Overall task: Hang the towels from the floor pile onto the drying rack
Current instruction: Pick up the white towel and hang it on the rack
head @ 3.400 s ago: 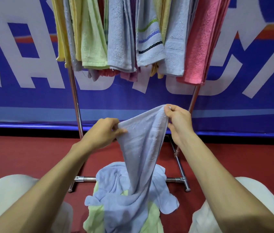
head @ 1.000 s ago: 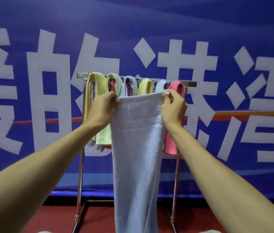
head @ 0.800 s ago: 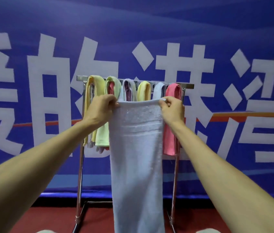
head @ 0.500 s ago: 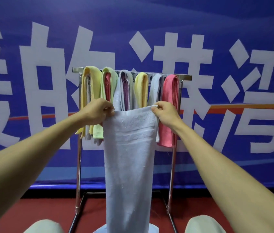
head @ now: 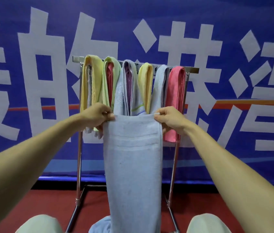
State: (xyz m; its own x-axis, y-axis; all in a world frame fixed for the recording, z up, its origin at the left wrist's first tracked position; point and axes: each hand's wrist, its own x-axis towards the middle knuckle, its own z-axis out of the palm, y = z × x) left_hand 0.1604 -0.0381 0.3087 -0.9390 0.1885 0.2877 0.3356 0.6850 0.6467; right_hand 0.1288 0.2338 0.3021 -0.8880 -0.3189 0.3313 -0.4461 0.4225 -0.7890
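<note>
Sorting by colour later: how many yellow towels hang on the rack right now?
2. One yellow towel hangs at the rack's left end; the other yellow towel hangs near the middle. More may be hidden under other layers.

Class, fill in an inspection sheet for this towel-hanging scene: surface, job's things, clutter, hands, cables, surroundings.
Surface: red floor.
Job's things: blue towel held stretched before the drying rack, top edge below its rail; hung towels crowd the rail; floor pile shows pale blue cloth.
Clutter: nothing seen.
Hands: left hand and right hand each pinch a top corner.
Cables: nothing seen.
Surroundings: blue banner with white characters behind the rack.
</note>
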